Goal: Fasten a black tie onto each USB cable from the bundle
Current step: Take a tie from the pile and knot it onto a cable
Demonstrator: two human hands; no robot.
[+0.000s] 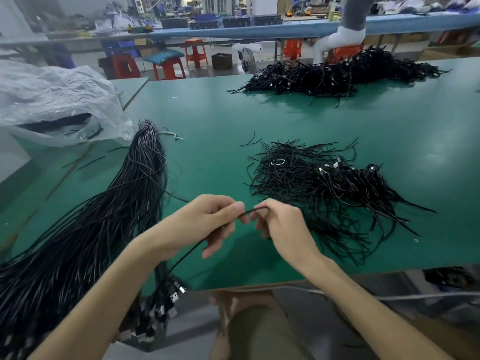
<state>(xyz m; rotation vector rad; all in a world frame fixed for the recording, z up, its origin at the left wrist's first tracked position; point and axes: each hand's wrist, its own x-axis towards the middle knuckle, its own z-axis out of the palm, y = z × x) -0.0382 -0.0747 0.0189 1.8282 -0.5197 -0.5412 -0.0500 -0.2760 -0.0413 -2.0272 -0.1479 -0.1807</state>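
Left hand [207, 224], right hand [281, 226], each grip pinching one USB cable [253, 210] spanning between them

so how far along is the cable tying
Early, it seems. Done: a small heap of coiled black cables beside the loose black ties. In hand: left hand and right hand pinch one thin black cable. To do: the thick bundle of black USB cables, plainly large.

The light is soft and even from above. The flat green table [207, 105] shines a little. Edges bend, and the far room looks blurry.
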